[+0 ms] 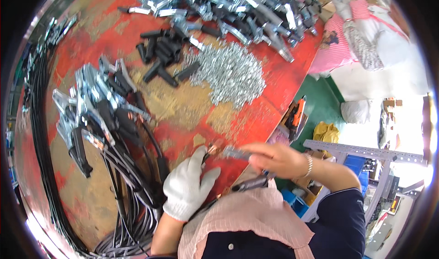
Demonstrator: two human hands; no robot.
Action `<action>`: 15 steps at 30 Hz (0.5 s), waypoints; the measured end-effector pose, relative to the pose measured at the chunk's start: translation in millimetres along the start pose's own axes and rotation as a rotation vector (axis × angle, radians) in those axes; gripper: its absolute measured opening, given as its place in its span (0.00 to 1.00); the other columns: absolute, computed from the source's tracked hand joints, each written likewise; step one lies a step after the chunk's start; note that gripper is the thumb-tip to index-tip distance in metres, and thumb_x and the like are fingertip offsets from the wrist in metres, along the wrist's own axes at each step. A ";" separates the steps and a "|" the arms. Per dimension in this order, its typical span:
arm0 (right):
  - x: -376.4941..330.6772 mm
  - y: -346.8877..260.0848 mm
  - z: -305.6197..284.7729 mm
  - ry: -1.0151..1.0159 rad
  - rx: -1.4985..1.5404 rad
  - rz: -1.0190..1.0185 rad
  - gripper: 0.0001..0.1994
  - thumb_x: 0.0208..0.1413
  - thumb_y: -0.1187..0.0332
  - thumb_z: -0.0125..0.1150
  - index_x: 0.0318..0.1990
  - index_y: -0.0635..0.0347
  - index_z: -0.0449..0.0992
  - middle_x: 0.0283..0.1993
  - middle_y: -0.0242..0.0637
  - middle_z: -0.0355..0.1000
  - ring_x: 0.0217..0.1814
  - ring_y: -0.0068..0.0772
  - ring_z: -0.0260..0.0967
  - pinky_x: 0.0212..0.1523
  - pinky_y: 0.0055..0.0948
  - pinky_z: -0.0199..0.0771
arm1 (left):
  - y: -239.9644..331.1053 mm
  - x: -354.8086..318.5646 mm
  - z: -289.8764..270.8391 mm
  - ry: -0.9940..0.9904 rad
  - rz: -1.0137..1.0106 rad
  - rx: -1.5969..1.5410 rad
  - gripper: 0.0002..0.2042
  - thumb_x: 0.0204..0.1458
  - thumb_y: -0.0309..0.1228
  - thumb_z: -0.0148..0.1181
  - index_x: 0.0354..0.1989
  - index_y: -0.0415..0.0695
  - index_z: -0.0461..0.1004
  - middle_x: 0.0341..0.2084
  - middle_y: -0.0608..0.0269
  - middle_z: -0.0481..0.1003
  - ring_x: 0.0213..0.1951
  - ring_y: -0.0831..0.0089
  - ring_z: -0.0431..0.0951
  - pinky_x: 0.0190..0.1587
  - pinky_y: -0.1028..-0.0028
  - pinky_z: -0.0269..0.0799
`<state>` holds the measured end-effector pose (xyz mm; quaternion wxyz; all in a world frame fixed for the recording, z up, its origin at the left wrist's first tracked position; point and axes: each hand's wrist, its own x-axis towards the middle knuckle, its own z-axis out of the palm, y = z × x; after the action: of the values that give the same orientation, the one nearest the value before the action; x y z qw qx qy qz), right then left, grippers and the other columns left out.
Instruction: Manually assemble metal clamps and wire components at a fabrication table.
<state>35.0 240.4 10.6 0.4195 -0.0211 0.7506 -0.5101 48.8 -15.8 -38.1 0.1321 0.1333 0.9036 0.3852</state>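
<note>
My left hand (188, 186), in a white knit glove, is closed around a black cable near its stripped end. Frayed copper strands (214, 147) stick out past the fingertips. My bare right hand (280, 160) grips a silver metal clamp (236, 153), its bare end pointing at the copper, a small gap apart. Below that hand lies a black-sleeved handle (250, 184); whether it belongs to the same clamp I cannot tell. Left of my glove, finished-looking clamps (93, 99) with black grips lie heaped on grey-black cables (132, 177).
A big heap of silver clamp parts (247, 7) covers the far side of the worn red table (288, 83). Nearer are black sleeves (162, 51) and a mound of small metal pieces (233, 74). Long black cables (41, 145) run down the left edge. A metal rack (352, 149) stands right.
</note>
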 end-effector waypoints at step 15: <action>54.7 -23.6 57.1 0.339 -0.407 -0.507 0.13 0.60 0.56 0.56 0.39 0.56 0.72 0.36 0.39 0.73 0.34 0.44 0.72 0.35 0.39 0.72 | -12.5 -16.7 2.7 0.272 -0.058 -0.676 0.12 0.62 0.29 0.47 0.43 0.34 0.75 0.35 0.52 0.78 0.36 0.66 0.79 0.40 0.69 0.74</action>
<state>27.3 161.3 -11.5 0.1368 -0.2046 0.8666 -0.4341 63.5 -28.0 -46.7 0.0579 0.0042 0.7380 0.6722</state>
